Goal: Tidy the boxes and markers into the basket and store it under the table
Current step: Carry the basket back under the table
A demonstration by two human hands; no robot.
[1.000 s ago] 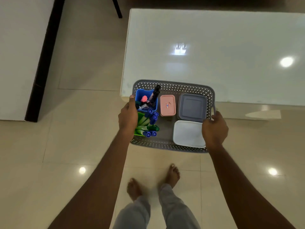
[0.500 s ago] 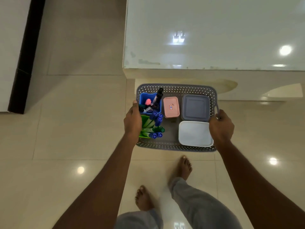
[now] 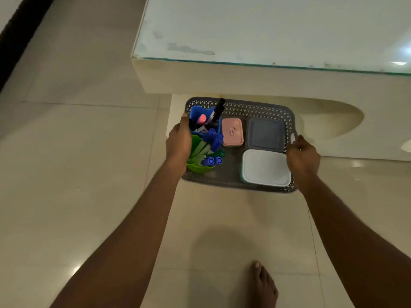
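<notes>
The left hand [image 3: 178,143] covers the basket's [image 3: 255,108] left rim and the left side of the green cup [image 3: 196,167]. Its fingers outside the wall are out of sight. The right hand [image 3: 302,156] hides most of the right handle. The label on the pink box [image 3: 232,132] is too small to read. Whether the basket touches the floor cannot be told. The desk [image 3: 266,30] runs off the top and right edges, and the foot [image 3: 263,285] is cut by the bottom edge.
</notes>
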